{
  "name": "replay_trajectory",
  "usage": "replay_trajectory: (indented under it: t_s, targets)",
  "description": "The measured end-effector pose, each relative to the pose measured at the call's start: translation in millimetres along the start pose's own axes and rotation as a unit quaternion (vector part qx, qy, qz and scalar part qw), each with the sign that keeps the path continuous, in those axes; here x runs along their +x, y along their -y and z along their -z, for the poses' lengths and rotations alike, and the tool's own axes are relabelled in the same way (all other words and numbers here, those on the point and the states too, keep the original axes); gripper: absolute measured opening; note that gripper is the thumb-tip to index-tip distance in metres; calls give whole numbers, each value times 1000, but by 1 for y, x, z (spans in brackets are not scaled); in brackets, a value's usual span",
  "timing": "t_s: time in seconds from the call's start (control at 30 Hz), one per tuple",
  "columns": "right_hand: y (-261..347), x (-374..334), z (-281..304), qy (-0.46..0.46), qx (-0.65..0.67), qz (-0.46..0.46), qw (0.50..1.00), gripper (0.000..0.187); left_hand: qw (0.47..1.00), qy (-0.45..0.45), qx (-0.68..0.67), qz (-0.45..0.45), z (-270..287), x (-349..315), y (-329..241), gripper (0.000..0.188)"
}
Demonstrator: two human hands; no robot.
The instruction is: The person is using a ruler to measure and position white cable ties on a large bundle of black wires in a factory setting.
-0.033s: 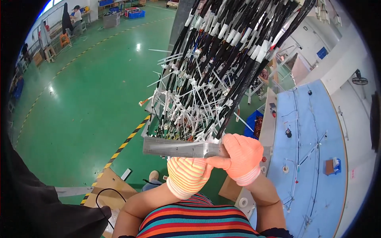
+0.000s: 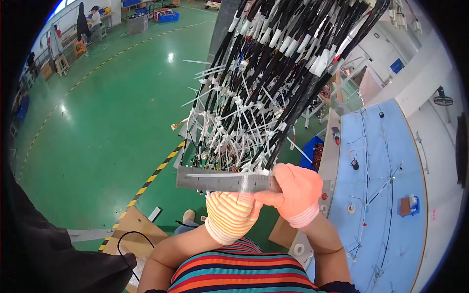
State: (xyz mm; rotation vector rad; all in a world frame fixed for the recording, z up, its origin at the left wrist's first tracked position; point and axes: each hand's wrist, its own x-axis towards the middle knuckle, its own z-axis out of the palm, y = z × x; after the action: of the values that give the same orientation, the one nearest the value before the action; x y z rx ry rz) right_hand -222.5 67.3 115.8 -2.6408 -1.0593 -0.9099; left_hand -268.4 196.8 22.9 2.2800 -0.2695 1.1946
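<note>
A steel ruler (image 2: 215,182) lies crosswise in front of me, below the lower ends of a thick hanging bundle of wire harnesses (image 2: 293,53). My right hand (image 2: 299,195), in an orange knitted glove, is closed round the ruler's right end. Just under the ruler's middle is my left hand (image 2: 230,217), in a yellow-and-orange striped glove. Its fingers are curled and partly hidden behind the ruler, so what they grip cannot be made out. Black sleeved wires with white labels run down to many white cable ties (image 2: 239,117), whose tails stick out sideways.
A blue sloping board (image 2: 337,215) with harnesses laid on it stands at the right. Behind my right hand is a blue bin (image 2: 312,151) of wires. Black-and-yellow tape (image 2: 156,178) crosses the green floor. Another person (image 2: 94,18) sits far left.
The ruler has tilted slightly, with its left end a little higher and the glare on it shifted. My right hand has moved very slightly up and left.
</note>
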Motion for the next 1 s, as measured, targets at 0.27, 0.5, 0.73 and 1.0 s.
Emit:
replay_trajectory:
  t_s: [0.27,0.5,0.73,1.0]
  targets:
    - [-8,-18,-12,-22,54,-40,997,50,961,127,-240,53,1,20,4,30]
    - [-5,-18,19,38,18,-6,999,49,727,343,-586,104,-14,25,35,43]
    - [-14,-22,33,108,-35,41,993,51,580,434,-667,176,-24,40,33,35]
    - [-7,-24,35,86,-53,-69,993,52,957,148,-245,-44,-26,22,-12,19]
